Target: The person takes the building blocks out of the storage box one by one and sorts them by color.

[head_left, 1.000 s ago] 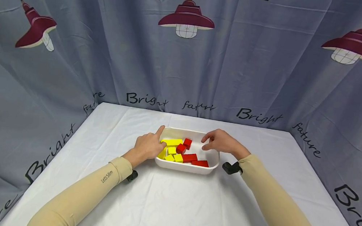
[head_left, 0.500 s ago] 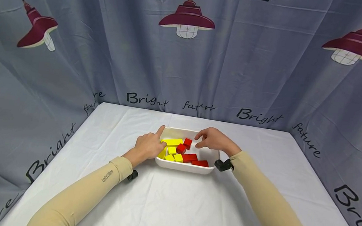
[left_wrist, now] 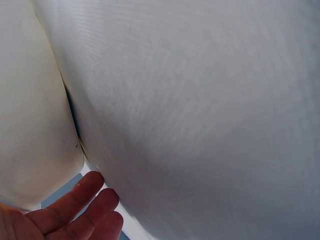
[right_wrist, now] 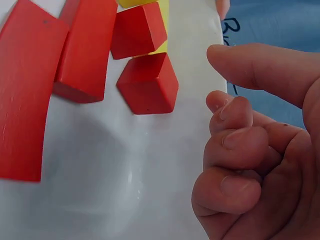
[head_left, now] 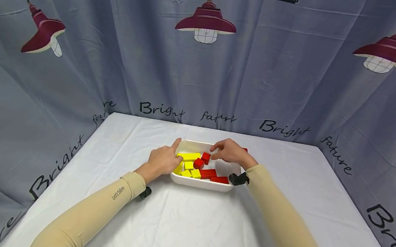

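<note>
On the grey curtain (head_left: 295, 81) behind the table we can read "Bright" and "fature" in black script, repeated along its lower edge, and the left sleeve (head_left: 104, 206) carries small lettering that reads "Let'sSlim". A white tray (head_left: 201, 183) sits on the white tablecloth (head_left: 188, 226), near the middle of the table and slightly toward the far side, with its long axis running left to right across our view. Inside it we see yellow blocks (head_left: 187, 164) gathered on the left and red blocks (head_left: 214, 175) on the right; the long yellow block (head_left: 188, 155) at the back lies nearly left to right, and the two long red blocks at the front lie the same way, side by side. The left hand (head_left: 161, 159) rests on the tray's left rim with the forefinger stretched along the far left corner and the other fingers straight or loose, gripping nothing; the left wrist view shows only its fingertips (left_wrist: 85, 200) beside the tray's white wall. The right hand (head_left: 230, 152) hovers over the right back part of the tray, forefinger and thumb extended toward a small red cube (head_left: 206, 157) just beside them. In the right wrist view the other fingers (right_wrist: 235, 150) are curled in, the cube (right_wrist: 148, 83) lies clear of the fingertips, and the hand holds nothing.
</note>
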Demonstrator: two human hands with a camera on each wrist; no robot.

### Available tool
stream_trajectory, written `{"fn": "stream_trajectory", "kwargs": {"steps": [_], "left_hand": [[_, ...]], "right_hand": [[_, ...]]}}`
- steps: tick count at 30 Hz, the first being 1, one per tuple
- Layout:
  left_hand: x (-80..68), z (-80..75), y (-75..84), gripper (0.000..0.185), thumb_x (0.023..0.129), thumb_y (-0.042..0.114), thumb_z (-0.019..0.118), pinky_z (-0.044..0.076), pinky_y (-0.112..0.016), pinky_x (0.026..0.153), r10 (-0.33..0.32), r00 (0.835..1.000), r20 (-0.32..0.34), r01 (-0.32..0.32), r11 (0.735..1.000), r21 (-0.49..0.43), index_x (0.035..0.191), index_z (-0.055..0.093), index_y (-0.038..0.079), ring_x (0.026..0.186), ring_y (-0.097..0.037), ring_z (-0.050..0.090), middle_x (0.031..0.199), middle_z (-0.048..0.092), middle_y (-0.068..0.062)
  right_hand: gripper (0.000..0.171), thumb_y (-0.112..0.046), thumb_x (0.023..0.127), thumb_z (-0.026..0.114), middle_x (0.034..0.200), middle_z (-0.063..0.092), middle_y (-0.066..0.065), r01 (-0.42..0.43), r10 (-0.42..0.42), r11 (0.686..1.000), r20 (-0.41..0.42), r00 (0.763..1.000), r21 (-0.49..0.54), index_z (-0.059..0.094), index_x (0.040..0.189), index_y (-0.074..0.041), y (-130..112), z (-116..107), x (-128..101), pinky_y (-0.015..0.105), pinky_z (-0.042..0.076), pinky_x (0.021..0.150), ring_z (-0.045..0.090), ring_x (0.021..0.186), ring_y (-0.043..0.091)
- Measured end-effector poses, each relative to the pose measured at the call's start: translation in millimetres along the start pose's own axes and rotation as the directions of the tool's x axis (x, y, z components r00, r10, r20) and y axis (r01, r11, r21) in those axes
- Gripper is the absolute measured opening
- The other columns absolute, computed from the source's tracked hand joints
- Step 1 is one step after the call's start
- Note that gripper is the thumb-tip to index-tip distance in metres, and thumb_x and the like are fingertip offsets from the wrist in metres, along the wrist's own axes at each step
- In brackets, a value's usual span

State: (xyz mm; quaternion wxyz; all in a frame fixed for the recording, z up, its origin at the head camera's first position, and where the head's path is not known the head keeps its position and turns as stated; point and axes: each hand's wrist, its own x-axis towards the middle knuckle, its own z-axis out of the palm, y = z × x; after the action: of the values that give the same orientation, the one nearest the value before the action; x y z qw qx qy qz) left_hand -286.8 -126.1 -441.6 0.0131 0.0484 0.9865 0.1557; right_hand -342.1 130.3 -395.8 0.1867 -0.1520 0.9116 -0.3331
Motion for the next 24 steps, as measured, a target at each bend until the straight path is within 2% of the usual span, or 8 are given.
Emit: {"fn": "stream_trajectory", "kwargs": {"steps": [4,10,17,24], "left_hand": [[-0.6,0.1,0.4,0.074,0.094,0.041,0.048,0.044,-0.038,0.056,-0.005,1.0,-0.002,0.005,1.0,0.001,0.161,0.022,0.023,0.068,-0.024,0.059,0.086,0.067,-0.01],[-0.9,-0.2,1.2,0.074,0.094,0.041,0.048,0.044,-0.038,0.056,0.0,1.0,-0.006,0.0,1.0,0.002,0.161,0.022,0.022,0.069,-0.024,0.059,0.087,0.067,-0.01],[0.2,-0.6,0.9,0.074,0.094,0.041,0.047,0.043,-0.037,0.055,-0.002,1.0,-0.008,0.002,1.0,0.0,0.161,0.023,0.023,0.067,-0.024,0.058,0.076,0.062,-0.007],[0.2,1.3,1.2,0.074,0.094,0.041,0.047,0.044,-0.038,0.056,0.001,1.0,-0.012,-0.001,1.0,0.001,0.161,0.023,0.023,0.068,-0.024,0.059,0.082,0.065,-0.009]], "right_hand": [[0.029,-0.021,0.087,0.076,0.061,0.047,0.001,-0.017,0.018,0.998,-0.007,1.0,0.061,0.073,0.113,-0.009,3,3,3,0.026,0.034,0.054,0.038,0.048,0.015],[0.031,-0.023,0.088,0.075,0.057,0.042,0.0,-0.055,0.056,0.993,-0.007,0.998,0.107,0.072,0.116,-0.01,6,7,4,0.028,0.032,0.056,0.037,0.049,0.017],[0.031,-0.022,0.088,0.075,0.055,0.041,0.0,-0.062,0.066,0.989,-0.028,0.997,0.135,0.073,0.116,-0.009,10,8,9,0.027,0.032,0.054,0.035,0.047,0.016],[0.032,-0.022,0.088,0.074,0.059,0.047,0.001,-0.088,0.09,0.988,-0.012,0.996,0.123,0.074,0.117,-0.008,11,10,10,0.027,0.033,0.057,0.04,0.05,0.017]]}}
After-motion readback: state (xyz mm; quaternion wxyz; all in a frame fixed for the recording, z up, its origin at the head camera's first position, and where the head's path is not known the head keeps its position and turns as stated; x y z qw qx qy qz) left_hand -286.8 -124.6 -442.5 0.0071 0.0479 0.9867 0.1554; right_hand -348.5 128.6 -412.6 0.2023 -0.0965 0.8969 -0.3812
